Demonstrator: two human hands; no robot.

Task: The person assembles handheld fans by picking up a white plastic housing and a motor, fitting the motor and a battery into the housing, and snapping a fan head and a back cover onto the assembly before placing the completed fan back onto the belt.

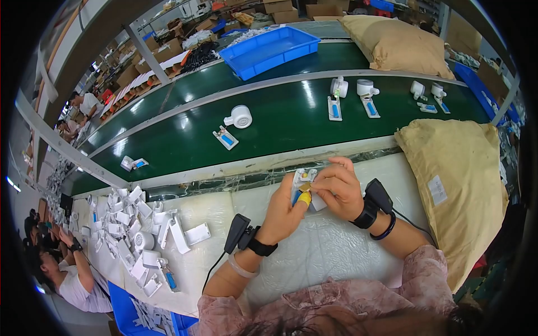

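Head view: left hand (283, 210) grips white plastic part (301, 178) steady, so right hand (336, 187) fingers pinch its yellow piece (304, 197) over worktop (314, 246).

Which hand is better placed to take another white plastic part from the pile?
Probably left: the left hand is nearer the pile of white plastic parts; the right hand is farther away.

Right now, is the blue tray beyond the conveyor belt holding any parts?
No, the blue tray beyond the conveyor belt shows only its bare blue floor.
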